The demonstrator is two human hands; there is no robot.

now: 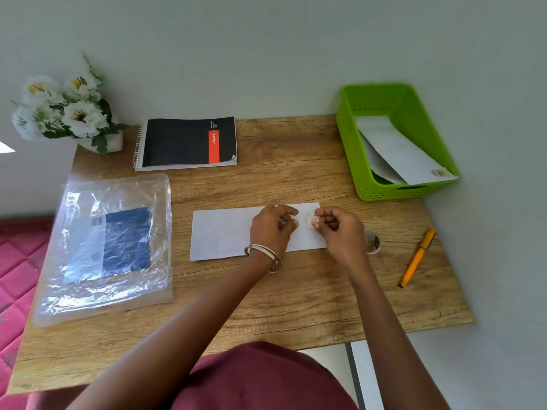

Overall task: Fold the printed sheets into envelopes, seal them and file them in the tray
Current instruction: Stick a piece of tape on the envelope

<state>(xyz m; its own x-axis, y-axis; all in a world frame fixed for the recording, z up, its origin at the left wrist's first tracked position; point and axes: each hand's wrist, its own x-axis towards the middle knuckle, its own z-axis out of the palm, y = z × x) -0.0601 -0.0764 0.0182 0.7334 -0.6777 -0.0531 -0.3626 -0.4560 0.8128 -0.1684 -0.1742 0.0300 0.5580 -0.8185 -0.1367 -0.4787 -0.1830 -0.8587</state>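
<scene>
A white envelope (222, 232) lies flat on the wooden desk (296, 291), long side toward me. Above its right end my right hand (340, 229) pinches a small pale sticker (310, 218) between thumb and fingers. My left hand (270, 229), with bangles on the wrist, hovers beside it over the envelope, fingers curled, fingertips close to the sticker. A green plastic tray (358, 161) stands at the back right with two white envelopes (402, 152) leaning in it, one with a sticker on its corner.
A small tape roll (373, 242) sits right of my right hand, partly hidden. An orange pen (417, 257) lies near the desk's right edge. A clear plastic sleeve with a blue pack (109, 247) fills the left side. A black spiral notebook (186, 143) and white flowers (65, 110) stand at the back.
</scene>
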